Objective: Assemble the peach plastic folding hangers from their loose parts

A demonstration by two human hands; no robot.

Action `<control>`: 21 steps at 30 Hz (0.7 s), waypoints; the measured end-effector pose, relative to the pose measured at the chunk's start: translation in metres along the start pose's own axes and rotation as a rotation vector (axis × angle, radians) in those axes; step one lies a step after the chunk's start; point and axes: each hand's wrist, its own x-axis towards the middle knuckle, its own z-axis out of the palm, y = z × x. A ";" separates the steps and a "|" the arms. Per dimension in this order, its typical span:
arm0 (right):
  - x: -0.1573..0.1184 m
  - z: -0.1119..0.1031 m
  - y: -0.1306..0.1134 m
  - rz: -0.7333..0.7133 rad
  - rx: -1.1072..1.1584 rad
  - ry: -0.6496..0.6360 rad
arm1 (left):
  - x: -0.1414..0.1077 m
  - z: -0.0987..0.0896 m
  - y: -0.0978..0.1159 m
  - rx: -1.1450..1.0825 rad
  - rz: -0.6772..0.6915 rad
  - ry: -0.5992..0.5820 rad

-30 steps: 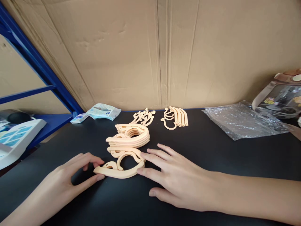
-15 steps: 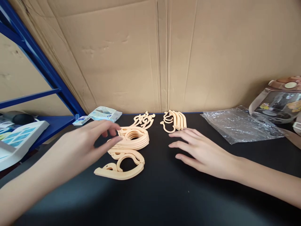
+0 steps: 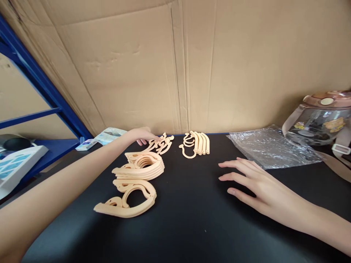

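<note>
My left hand [image 3: 142,136] reaches to the far side of the table, its fingertips at the left edge of a loose pile of beige hanger hooks [image 3: 163,145]. Its fingers are apart, and I see nothing held in them. Nearer me lies a stack of beige folding hanger bodies [image 3: 149,171], with further folded hanger bodies [image 3: 137,210] in front of it. Right of the hook pile are several straight beige hanger arms [image 3: 201,143] and a few curved hooks [image 3: 188,155]. My right hand [image 3: 252,184] hovers open over the table's right half, touching none of them.
A clear plastic bag [image 3: 274,148] lies at the right, beside a transparent water bottle [image 3: 315,128] with a strap. At the back left are a blue tissue pack [image 3: 108,136], a small box [image 3: 86,145] and a blue metal frame [image 3: 65,117]. Cardboard [image 3: 137,73] stands behind the table.
My left hand has moved from above the hanger stack forward to the hook pile. My right hand has drawn back to the right, away from the hanger arms. The view has shifted slightly.
</note>
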 end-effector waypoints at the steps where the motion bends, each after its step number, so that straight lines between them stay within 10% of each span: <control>1: 0.000 -0.001 0.000 -0.001 0.006 0.001 | 0.002 0.000 0.002 -0.029 -0.008 -0.027; 9: -0.002 -0.001 -0.004 0.006 0.055 -0.037 | 0.006 0.002 0.006 -0.246 0.002 -0.113; 21: 0.002 -0.001 -0.002 0.009 0.042 -0.023 | -0.048 -0.026 0.030 -0.479 0.270 0.204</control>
